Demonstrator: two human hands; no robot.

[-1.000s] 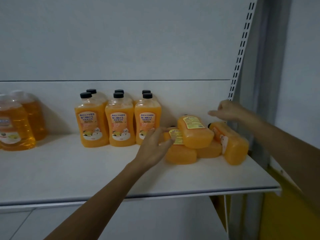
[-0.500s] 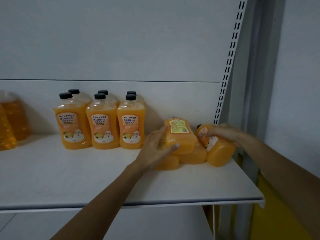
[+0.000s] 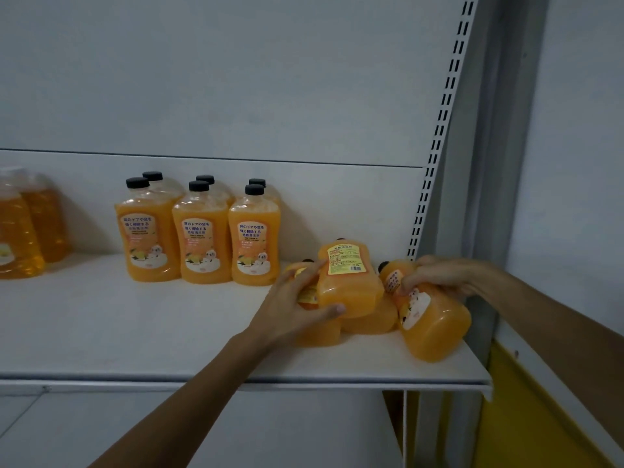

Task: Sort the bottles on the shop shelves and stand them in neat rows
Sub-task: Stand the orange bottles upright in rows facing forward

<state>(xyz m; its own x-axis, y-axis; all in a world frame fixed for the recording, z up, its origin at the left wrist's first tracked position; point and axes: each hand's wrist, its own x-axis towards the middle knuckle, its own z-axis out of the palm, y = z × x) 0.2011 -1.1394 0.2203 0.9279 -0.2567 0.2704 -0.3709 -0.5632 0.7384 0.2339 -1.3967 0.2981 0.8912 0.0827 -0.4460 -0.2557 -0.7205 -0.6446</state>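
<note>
Several orange bottles with black caps stand in neat rows (image 3: pixel 202 241) at the back of the white shelf (image 3: pixel 135 332). To their right lies a heap of the same bottles on their sides. My left hand (image 3: pixel 297 305) grips the topmost bottle (image 3: pixel 351 282) of the heap, thumb under its base, its back label facing me. My right hand (image 3: pixel 442 275) holds the neck end of the rightmost lying bottle (image 3: pixel 432 319), which points its base toward the shelf's front right corner. Two more bottles lie under the heap, partly hidden.
Larger amber bottles (image 3: pixel 23 231) stand at the far left of the shelf. A slotted upright (image 3: pixel 435 143) and a grey post bound the shelf on the right. A lower shelf (image 3: pixel 101 430) shows beneath, and a yellow panel (image 3: pixel 526 417) lies at the lower right.
Both hands came down onto the heap: the left closed round the top bottle, the right took the neck of the rightmost one. The view swung slightly.
</note>
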